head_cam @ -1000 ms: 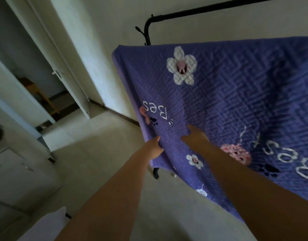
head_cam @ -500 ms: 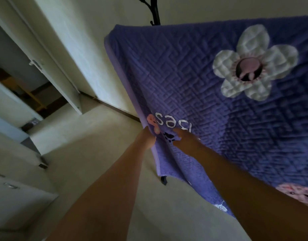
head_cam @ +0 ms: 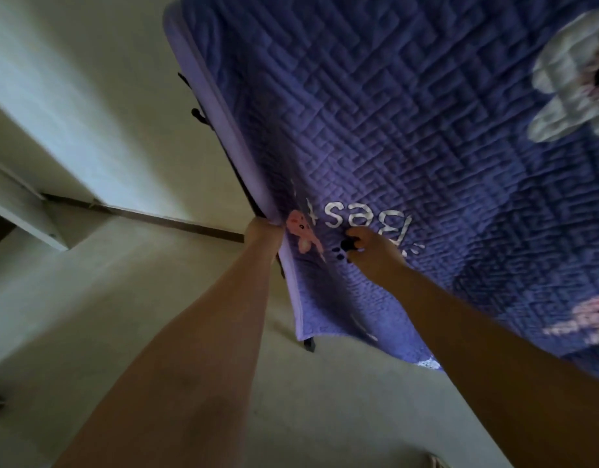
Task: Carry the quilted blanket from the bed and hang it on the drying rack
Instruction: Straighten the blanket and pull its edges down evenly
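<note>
The purple quilted blanket with white flowers and lettering [head_cam: 409, 130] already hangs over the black metal drying rack [head_cam: 310, 342], whose leg shows below its near-left corner; my left hand [head_cam: 264, 231] pinches the pale side hem, fingers wrapped behind it and out of sight; my right hand [head_cam: 372, 251] rests on the face just right of that edge, fingers curled and bunching the cloth; since a second ago both hands have slid left to the edge and I have leaned closer, so I judge only straightening remains; beyond lie the pale floor [head_cam: 122, 298] and white wall [head_cam: 89, 96].
</note>
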`<state>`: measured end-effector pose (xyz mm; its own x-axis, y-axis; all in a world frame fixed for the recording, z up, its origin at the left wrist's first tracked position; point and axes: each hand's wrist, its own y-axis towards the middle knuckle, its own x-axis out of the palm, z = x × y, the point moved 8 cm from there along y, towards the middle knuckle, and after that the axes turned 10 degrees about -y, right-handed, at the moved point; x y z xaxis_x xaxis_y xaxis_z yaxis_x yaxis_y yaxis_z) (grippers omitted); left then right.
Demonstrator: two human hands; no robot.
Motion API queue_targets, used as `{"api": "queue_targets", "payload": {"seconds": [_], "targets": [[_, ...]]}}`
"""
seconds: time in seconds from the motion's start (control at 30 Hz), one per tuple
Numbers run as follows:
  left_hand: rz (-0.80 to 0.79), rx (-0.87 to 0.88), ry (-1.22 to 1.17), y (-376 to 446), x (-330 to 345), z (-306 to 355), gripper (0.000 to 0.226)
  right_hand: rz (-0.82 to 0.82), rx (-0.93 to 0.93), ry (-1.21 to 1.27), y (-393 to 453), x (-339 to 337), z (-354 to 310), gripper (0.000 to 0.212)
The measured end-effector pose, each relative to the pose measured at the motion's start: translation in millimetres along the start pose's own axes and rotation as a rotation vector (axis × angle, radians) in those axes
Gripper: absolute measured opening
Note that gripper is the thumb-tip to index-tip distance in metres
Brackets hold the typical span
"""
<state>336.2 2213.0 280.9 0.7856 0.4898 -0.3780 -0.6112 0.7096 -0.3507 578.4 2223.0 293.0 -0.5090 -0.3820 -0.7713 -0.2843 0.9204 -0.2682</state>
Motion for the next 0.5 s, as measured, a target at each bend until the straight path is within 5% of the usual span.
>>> {"api": "queue_targets", "payload": {"seconds": [0.2,0.37,0.5], "targets": [[-0.048,0.052,-0.199,19,-3,-8,0.052,0.069,0.074,0.031,-4,13,-9,0.043],[-0.173,0.059,-0.163,14,9,-4,0.030,0.107,0.134,0.029,-1,15,-8,0.042],[-0.005,0.036,-0.061,23,-27,-18,0.024,0.121,0.165,0.035,6,16,-8,0.043]]}}
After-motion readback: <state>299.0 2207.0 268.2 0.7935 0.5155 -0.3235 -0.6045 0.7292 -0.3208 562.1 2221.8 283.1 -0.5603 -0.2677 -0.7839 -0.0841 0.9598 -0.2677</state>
